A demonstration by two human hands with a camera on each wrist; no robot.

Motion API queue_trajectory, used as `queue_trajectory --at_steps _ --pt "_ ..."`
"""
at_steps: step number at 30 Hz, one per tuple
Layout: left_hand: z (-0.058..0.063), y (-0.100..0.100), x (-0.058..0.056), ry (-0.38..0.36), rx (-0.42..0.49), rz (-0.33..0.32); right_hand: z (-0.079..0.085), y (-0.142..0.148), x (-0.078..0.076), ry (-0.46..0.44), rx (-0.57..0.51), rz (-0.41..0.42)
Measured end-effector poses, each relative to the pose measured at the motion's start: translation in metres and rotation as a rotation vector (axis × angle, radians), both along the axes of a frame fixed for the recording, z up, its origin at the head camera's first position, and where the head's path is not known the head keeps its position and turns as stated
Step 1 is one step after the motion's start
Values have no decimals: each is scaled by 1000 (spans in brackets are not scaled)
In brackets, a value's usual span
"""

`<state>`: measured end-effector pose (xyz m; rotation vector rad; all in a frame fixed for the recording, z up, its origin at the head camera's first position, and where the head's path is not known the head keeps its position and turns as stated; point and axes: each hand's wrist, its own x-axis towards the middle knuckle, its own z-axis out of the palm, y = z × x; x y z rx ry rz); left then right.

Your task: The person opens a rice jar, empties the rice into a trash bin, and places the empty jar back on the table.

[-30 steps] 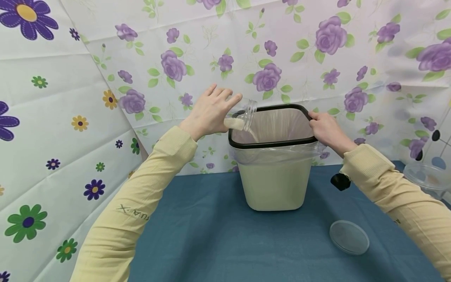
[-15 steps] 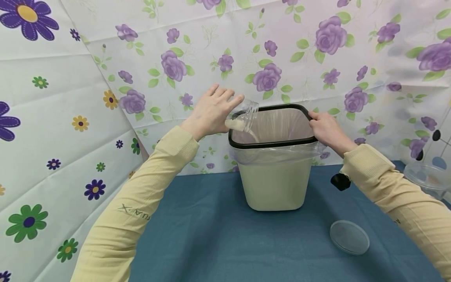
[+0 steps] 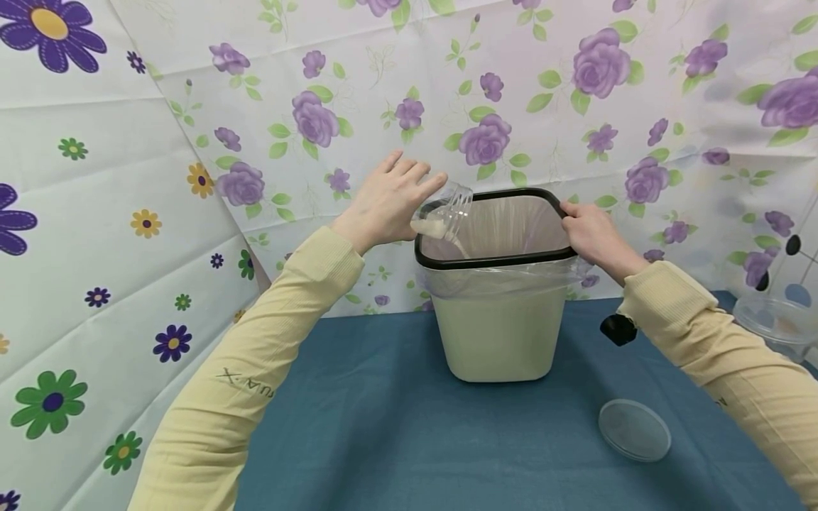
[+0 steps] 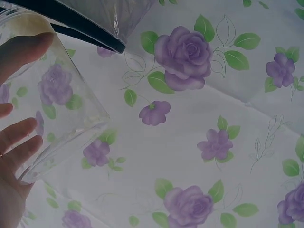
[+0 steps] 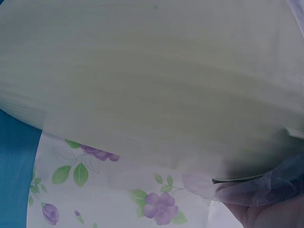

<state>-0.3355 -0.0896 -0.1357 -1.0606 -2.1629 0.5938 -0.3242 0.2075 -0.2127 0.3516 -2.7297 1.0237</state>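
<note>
Left hand (image 3: 391, 204) has its fingers curled round a clear jar (image 3: 452, 206), tilted with its mouth over the left side of a wastebasket (image 3: 501, 326); the pale contents (image 3: 429, 227) look granular, though too small to identify. Right hand (image 3: 594, 234) grips the basket's black rim (image 3: 498, 262). Should the jar's mouth drift left past that rim, grains could spill; a tug could shift the basket. Blue cloth (image 3: 383, 433) covers the table, bearing a round lid (image 3: 635, 430), before purple-rose sheeting (image 3: 358, 64).

Bright head view, soft shadows on the blue cloth (image 3: 473, 440); dim wrist views.
</note>
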Motion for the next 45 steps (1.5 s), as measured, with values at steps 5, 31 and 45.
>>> queue_trajectory --at_steps 5,31,45 --pt "1 0 1 1 -8 -4 0 0 0 8 8 -2" --pt "3 12 1 44 -120 -45 0 1 -1 -18 2 -11" --pt "3 22 7 168 -352 -71 0 0 -1 7 16 -12"
